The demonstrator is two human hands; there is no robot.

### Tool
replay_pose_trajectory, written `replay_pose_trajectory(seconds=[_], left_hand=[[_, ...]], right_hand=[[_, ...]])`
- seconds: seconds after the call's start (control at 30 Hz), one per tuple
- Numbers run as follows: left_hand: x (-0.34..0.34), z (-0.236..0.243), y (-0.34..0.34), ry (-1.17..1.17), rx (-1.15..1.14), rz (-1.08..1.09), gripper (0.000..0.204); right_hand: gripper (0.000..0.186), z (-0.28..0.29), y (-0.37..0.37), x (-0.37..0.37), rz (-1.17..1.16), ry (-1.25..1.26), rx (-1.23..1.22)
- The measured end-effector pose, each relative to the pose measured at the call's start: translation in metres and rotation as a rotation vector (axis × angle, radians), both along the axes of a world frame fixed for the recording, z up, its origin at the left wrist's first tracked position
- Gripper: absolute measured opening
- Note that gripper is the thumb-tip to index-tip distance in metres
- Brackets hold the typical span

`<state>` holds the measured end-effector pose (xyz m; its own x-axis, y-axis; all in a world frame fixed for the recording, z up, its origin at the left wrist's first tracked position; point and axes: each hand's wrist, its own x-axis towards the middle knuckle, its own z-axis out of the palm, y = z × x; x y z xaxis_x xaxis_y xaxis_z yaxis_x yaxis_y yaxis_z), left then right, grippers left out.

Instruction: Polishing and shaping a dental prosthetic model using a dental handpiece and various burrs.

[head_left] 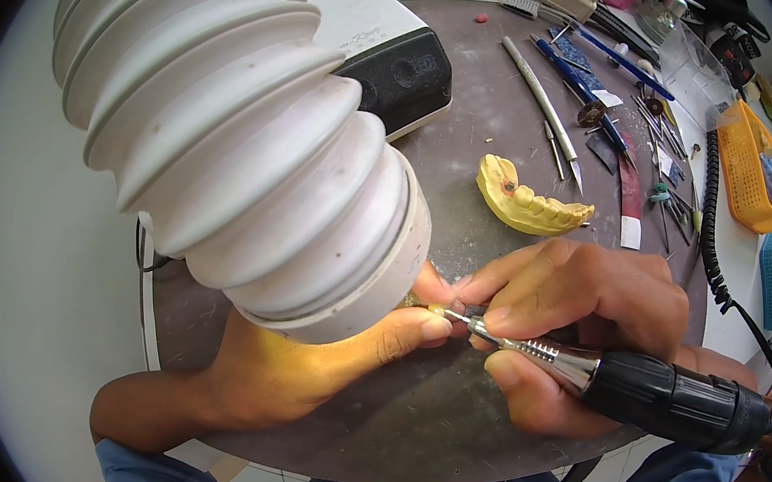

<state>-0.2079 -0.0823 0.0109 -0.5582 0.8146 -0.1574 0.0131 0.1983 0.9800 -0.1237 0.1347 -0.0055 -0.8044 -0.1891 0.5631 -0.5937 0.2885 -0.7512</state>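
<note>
**Inspector A:** Starting at the fingers (433, 328): the left hand (277, 370) is pinching a small workpiece (411, 300) between thumb tip and fingertips, right under the mouth of the white ribbed suction hose (236, 153). The right hand (571, 301) is wrapping closed around the rotary handpiece (607, 378), its fingers pressed onto the metal nose, and the bur tip is meeting the workpiece.

**Inspector B:** Condition of the piece?

**Inspector A:** It is showing only as a tiny brownish-gold speck; the hose rim and the fingertips are hiding most of it, so I cannot tell its shape.

**Inspector B:** Risks?

**Inspector A:** In my judgement, three. The bur is running just beside the left thumb, so a skid off so small a piece could nick skin. A loosening pinch could let the bur fling the piece away, or the hose could be drawing it in, since the mouth is hanging directly above. The coiled black cord (713, 235) is trailing to the right of the hose and could be tugging at the handpiece.

**Inspector B:** Surroundings?

**Inspector A:** To the right of the hose, a yellow dental cast (532, 202) is lying on the dark round surface (405, 418), apart from both hands. Farther right, hand instruments (542, 97) and loose burs are lying scattered.
</note>
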Motion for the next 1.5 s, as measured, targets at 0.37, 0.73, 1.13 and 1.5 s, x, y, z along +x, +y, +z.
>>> replay_pose_trajectory(seconds=[0.37, 0.73, 1.13, 1.5], left_hand=[[0.005, 0.0, -0.003, -0.107, 0.03, 0.014, 0.019], [0.006, -0.004, 0.002, -0.198, 0.197, 0.053, 0.017], [0.014, -0.003, 0.001, -0.231, 0.115, 0.163, 0.013], [0.015, -0.001, 0.0, -0.06, 0.058, 0.19, 0.013]], right_hand=[[0.024, 0.027, 0.009, 0.022, -0.046, -0.437, -0.058], [0.018, 0.036, 0.028, 0.017, -0.367, -0.658, -0.75], [0.017, 0.056, 0.124, 0.1, -0.857, -0.671, -0.331], [0.05, 0.027, 0.145, 0.122, -0.962, -0.639, 0.438]])
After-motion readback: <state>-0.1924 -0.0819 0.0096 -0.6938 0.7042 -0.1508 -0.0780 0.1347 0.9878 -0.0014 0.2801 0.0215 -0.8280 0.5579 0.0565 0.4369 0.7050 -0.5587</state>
